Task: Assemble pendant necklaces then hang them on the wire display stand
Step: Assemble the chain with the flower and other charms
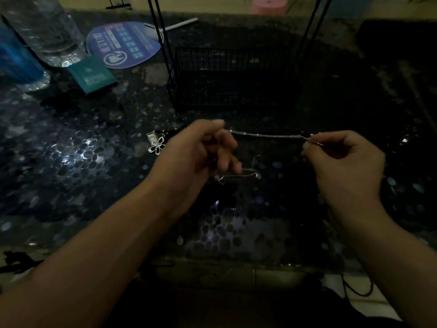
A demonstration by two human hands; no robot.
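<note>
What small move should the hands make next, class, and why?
Probably bring the chain's right end to the flower pendant and thread it. The left hand and right hand pinch the chain taut between them, nothing hangs on that span, and the pendant lies loose on the table.

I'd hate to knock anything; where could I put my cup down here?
Bare tabletop lies left of the left hand, below the flower pendant. Crowded: bottles, fan, wire stand, and the chain between both hands.
</note>
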